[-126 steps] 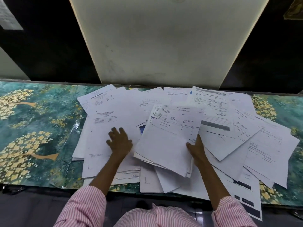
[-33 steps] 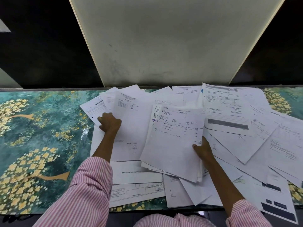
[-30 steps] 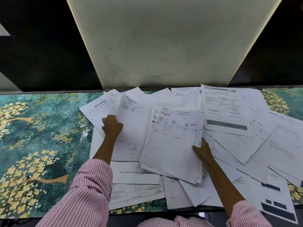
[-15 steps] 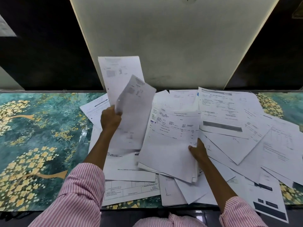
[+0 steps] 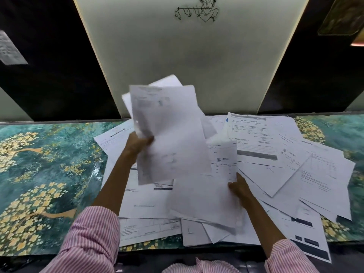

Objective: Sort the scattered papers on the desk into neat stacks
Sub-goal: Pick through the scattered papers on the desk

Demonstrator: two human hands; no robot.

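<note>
White printed papers [image 5: 279, 166] lie scattered and overlapping across the middle and right of the desk [image 5: 45, 154]. My left hand [image 5: 137, 144] is raised above the desk, shut on a few sheets [image 5: 169, 133] held upright and blurred by motion. My right hand [image 5: 239, 187] grips the right edge of a small bundle of papers [image 5: 206, 196] that rests on the pile near the front edge. More sheets [image 5: 145, 205] lie flat under my left forearm.
The desk top is covered with a teal cloth with yellow flower trees, bare on the left. A pale wall panel [image 5: 187, 56] with a line drawing rises behind the desk between dark panels. Some sheets [image 5: 307, 245] overhang the front edge at the right.
My left hand has lifted a few sheets off the left of the pile and swung them up and to the right. My right hand has kept its hold on the bundle.
</note>
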